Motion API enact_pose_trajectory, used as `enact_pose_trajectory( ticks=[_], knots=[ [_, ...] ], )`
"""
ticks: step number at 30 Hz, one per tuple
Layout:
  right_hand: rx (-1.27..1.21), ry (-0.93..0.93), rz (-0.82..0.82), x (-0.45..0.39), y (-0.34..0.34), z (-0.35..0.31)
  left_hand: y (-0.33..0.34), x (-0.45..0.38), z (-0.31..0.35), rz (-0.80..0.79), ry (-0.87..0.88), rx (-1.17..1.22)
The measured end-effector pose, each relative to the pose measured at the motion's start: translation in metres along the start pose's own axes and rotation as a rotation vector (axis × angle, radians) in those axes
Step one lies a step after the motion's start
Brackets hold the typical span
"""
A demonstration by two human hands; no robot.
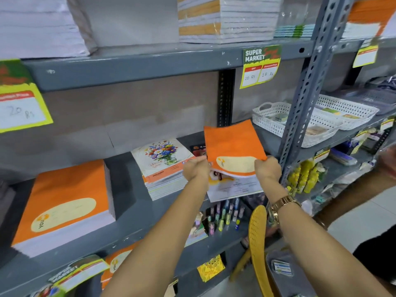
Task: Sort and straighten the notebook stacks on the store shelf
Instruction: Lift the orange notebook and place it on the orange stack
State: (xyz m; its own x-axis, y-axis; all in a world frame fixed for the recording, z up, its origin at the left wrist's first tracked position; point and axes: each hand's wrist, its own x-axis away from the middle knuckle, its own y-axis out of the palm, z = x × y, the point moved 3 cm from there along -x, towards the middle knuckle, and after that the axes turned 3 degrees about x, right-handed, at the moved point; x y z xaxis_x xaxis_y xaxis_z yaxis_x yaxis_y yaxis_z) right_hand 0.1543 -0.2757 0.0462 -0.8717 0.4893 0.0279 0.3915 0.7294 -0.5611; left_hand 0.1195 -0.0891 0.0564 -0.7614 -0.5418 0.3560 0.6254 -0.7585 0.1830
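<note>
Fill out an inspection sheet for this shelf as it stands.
Surface: grey metal shelf, bare in the gaps between stacks.
Job's things: orange notebooks held lifted and tilted above a white notebook; tall orange stack at left; floral stack in the middle.
Clutter: pens on the shelf below; white baskets at right; yellow bottles.
Grippers: left hand and right hand each grip a near corner of the orange notebooks.
Cables: nothing seen.
Surroundings: price tag on the upper shelf edge; yellow chair; another person's arm at right.
</note>
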Motion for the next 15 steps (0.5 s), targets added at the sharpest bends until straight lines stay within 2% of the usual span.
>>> enact_pose_trajectory(
  ticks=[5,8,15],
  knots=[
    [-0.086,-0.112,-0.06,0.034,0.005,-0.056,-0.042,0.005,0.045,0.039,0.058,0.158],
    [-0.131,-0.173,-0.121,0.067,0.031,-0.086,-0.09,0.001,0.067,0.149,0.12,0.256],
    [-0.164,-0.254,-0.353,0.156,0.111,-0.139,-0.213,-0.005,0.096,0.337,0.256,0.318]
  ],
)
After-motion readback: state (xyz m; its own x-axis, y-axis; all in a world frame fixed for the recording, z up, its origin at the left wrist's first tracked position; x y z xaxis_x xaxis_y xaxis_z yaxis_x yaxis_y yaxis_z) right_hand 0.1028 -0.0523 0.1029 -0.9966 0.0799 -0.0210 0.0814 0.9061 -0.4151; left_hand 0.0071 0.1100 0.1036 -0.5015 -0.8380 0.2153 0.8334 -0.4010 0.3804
